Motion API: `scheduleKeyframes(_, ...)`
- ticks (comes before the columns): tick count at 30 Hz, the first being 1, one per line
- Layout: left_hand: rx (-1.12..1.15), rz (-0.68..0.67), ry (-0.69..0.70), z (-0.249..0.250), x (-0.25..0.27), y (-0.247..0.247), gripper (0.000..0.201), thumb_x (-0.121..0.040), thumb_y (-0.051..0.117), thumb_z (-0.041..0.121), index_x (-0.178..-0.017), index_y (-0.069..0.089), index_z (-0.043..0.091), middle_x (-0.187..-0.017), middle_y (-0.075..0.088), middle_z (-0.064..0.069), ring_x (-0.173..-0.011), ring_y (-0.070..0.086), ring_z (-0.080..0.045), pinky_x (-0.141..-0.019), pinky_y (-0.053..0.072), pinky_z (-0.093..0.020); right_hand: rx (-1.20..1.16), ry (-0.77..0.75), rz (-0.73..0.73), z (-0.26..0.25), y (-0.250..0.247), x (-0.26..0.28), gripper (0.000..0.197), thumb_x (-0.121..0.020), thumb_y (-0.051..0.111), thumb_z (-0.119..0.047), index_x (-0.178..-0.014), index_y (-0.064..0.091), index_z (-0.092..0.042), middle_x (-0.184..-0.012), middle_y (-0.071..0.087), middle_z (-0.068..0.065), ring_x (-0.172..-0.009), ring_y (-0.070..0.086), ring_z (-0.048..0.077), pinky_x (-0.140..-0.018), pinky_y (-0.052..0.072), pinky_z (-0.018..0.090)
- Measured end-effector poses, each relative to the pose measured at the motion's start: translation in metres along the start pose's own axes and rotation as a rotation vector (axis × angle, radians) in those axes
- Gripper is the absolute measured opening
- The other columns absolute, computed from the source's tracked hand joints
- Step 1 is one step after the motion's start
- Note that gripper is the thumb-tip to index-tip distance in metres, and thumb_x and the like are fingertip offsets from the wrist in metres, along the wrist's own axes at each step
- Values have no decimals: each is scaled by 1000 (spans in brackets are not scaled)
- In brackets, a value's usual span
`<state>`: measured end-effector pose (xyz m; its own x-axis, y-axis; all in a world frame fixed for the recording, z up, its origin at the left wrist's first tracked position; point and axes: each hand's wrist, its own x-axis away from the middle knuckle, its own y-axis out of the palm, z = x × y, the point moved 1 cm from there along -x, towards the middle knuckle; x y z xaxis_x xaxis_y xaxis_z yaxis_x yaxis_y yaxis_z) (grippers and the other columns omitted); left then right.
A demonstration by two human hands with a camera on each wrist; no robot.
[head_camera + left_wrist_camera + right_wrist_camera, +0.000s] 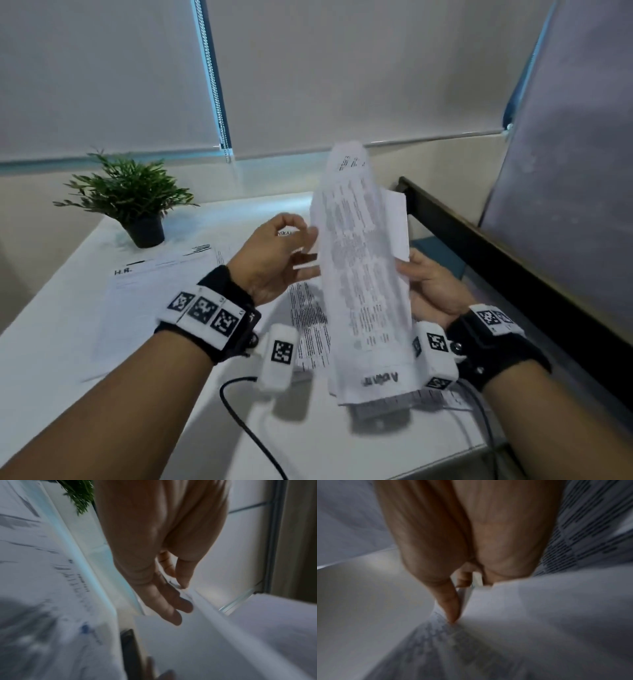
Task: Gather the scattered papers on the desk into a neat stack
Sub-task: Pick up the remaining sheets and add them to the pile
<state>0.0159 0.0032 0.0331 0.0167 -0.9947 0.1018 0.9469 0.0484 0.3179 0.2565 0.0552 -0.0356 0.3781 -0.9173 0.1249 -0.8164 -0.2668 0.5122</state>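
A bundle of printed papers (363, 274) is held tilted up above the white desk (51, 342). My right hand (419, 279) grips its right edge; in the right wrist view one finger (452, 608) presses into the sheets (539, 615). My left hand (306, 255) reaches the bundle's left edge with straight fingers (171, 609) that touch the paper (223, 642). More sheets lie flat on the desk: one headed "H.R." (161, 284) on the left and printed pages (308, 318) under the bundle. Both wrist views are blurred.
A potted green plant (137, 202) stands at the desk's back left. A black cable (239, 411) loops over the desk's near part. A dark-framed partition (513, 267) runs along the right side. Closed blinds hang behind the desk.
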Motion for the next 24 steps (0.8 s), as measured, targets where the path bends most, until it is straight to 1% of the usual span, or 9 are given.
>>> scheduleKeyframes(3,-63,83,-130,-19,-2,-18,12,-99,65,8,-100,56,15,-75,75,-2,-58,71,-19,-50,58,-30,179,-47,188,-7,-15,-5,11,-88,67,0,-92,64,-9,-110,71,26,-92,69,38,-86,59,60)
scheduleKeyframes(4,-113,112,-167,-24,-3,-25,15,-98,66,7,-107,56,14,-73,74,-3,-59,71,-20,-53,59,-32,301,-39,264,-10,-23,-8,16,-88,71,-1,-81,65,-14,-103,71,27,-88,68,37,-87,57,61)
scheduleKeyframes(6,-229,143,-237,-31,-5,-35,29,-95,69,5,-120,56,13,-76,68,-5,-58,70,-21,-59,60,-34,549,-45,397,-16,-45,-12,27,-86,79,-11,-65,66,-23,-86,69,23,-68,61,28,-69,53,50)
scheduleKeyframes(8,-327,127,-303,-37,-6,-40,32,-95,72,8,-122,56,15,-88,68,-9,-62,73,-22,-59,60,-33,782,-50,493,-22,-58,-15,24,-82,82,-25,-67,64,-20,-71,70,19,-54,56,23,-60,46,37)
scheduleKeyframes(11,-513,9,-400,-51,-7,-37,17,-96,71,13,-107,60,8,-104,73,-18,-69,77,-22,-53,57,-28,1086,-32,577,-30,-62,-18,23,-88,76,-27,-74,63,-14,-81,72,11,-69,60,21,-74,47,35)
scheduleKeyframes(15,-538,-22,-455,-71,-10,-30,11,-98,67,10,-88,62,7,-72,70,-10,-73,78,-23,-59,60,-30,1299,0,682,-23,-66,-14,21,-92,72,-18,-81,63,-3,-76,65,5,-69,56,21,-70,41,31)
scheduleKeyframes(18,-515,-44,-463,-75,-4,-21,7,-100,62,3,-94,66,0,-73,73,-15,-63,72,-22,-54,59,-27,1337,-55,835,-21,-71,-11,17,-91,70,-12,-87,66,3,-83,69,15,-68,56,25,-61,40,27)
scheduleKeyframes(21,-470,-70,-501,-76,5,-6,5,-98,64,2,-94,62,-1,-75,69,-21,-56,68,-26,-49,58,-28,1345,-61,876,-26,-69,-10,15,-91,70,-10,-82,65,1,-86,69,18,-61,52,22,-54,36,24)
scheduleKeyframes(24,-929,-49,-305,-78,0,3,19,-95,70,23,-94,62,6,-89,75,-15,-74,70,-26,-70,63,-37,1430,29,804,-26,-66,-12,18,-89,73,-10,-74,63,-5,-81,69,13,-68,58,24,-69,45,28)
